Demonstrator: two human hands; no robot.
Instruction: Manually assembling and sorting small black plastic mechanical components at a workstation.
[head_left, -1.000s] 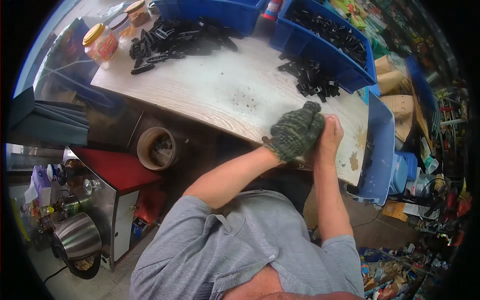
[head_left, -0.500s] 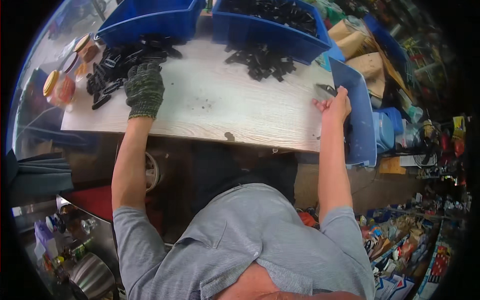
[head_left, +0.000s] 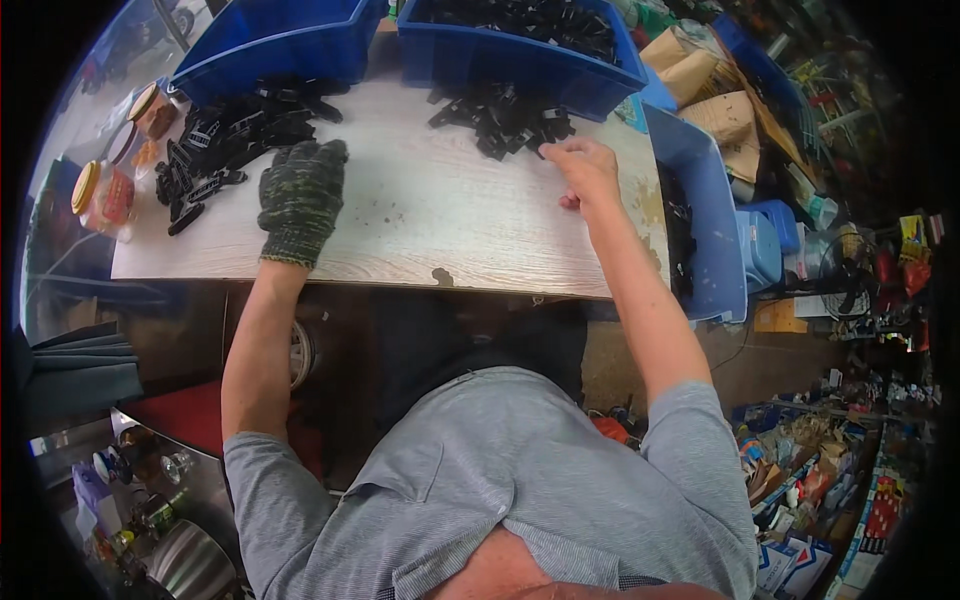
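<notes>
My left hand (head_left: 302, 205), in a dark green knitted glove, is over the left part of the tabletop, just right of a heap of long black plastic pieces (head_left: 235, 135). Its fingers are curled in, and whatever they hold is hidden beneath the glove. My bare right hand (head_left: 585, 172) reaches the right edge of a second heap, of smaller black plastic parts (head_left: 500, 118). There the thumb and forefinger are pinched at a small black part, mostly covered by the fingertips.
Two blue bins stand at the back, the left one (head_left: 275, 55) and the right one (head_left: 520, 70), which is full of black parts. A lighter blue bin (head_left: 715, 220) with black pieces sits against the right table edge (head_left: 640, 200). Lidded jars (head_left: 105, 195) stand at far left.
My right hand has moved left from the light blue bin, where it held a dark piece, to the smaller heap. My left hand has drawn slightly away from the long pieces.
</notes>
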